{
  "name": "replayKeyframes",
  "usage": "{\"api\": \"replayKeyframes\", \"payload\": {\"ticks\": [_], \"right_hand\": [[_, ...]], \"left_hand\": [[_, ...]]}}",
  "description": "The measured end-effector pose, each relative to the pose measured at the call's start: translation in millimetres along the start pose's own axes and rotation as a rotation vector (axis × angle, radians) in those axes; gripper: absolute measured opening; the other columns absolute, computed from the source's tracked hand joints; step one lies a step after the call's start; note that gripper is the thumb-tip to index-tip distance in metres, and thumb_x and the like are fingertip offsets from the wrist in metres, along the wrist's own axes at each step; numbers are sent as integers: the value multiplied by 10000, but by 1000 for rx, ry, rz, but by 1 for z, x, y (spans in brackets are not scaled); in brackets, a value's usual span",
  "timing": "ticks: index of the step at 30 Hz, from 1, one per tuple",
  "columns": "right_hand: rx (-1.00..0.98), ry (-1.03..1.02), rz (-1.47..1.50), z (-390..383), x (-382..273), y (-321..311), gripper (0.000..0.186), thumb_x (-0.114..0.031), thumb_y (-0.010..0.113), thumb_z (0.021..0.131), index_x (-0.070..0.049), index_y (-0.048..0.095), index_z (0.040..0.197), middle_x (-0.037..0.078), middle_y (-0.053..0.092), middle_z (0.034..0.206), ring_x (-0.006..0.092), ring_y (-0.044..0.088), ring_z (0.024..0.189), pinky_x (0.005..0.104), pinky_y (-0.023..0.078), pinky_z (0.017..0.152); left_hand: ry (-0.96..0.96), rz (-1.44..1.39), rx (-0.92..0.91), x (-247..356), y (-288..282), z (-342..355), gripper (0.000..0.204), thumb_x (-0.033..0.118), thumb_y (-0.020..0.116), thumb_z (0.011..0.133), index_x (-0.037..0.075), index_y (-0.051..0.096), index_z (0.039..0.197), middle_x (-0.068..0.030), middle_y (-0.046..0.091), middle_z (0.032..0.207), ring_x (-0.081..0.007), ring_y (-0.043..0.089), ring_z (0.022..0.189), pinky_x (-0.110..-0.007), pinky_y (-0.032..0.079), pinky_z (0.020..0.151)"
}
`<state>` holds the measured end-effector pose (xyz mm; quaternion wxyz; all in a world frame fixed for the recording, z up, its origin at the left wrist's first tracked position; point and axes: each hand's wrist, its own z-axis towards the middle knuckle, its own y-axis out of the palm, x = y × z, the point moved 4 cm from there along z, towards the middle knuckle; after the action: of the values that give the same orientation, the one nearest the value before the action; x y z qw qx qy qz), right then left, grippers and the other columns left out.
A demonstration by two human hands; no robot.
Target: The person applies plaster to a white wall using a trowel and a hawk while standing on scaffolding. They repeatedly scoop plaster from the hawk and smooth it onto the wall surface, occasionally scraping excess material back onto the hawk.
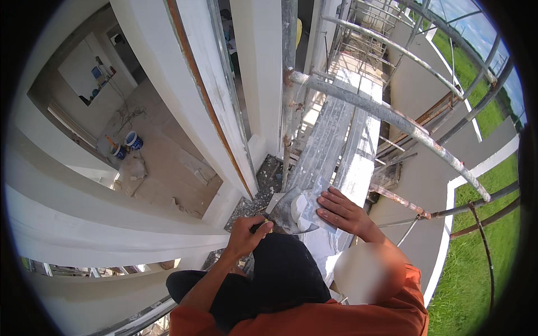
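My left hand is closed round the dark and yellow handle of a trowel, held just above my knee. White plaster lies on its broad grey blade. Against that plaster, my right hand grips a thin, flat scraper blade, its fingers laid along the smeared plate and the thumb hidden. Both tools meet in front of my knees. A white, plaster-covered surface partly shows under them.
Scaffold planks stretch ahead, with a thick scaffold pipe crossing on the right. To the left stand a white column and a window opening onto a room with paint buckets. Rubble lies by the wall; grass shows below right.
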<state>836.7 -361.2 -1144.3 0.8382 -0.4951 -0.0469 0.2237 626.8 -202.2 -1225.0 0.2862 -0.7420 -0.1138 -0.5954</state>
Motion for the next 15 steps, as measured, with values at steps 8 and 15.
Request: {"api": "replayKeyframes", "payload": {"ticks": [8, 15], "right_hand": [[-82, 65, -56, -19, 13, 22, 513, 26, 565, 772, -93, 533, 1270, 134, 499, 1325, 300, 470, 1244, 461, 366, 1076], [3, 1105, 423, -206, 46, 138, 573, 140, 455, 696, -54, 570, 1223, 176, 580, 1218, 348, 567, 1105, 390, 453, 973]], "left_hand": [[-27, -267, -69, -5, -6, -17, 384, 309, 527, 949, -5, 559, 729, -10, 505, 609, -83, 479, 574, -244, 376, 539], [-23, -305, 259, 11, -32, -9, 372, 313, 493, 965, -1, 519, 769, -32, 492, 646, -99, 472, 581, -260, 384, 535]]}}
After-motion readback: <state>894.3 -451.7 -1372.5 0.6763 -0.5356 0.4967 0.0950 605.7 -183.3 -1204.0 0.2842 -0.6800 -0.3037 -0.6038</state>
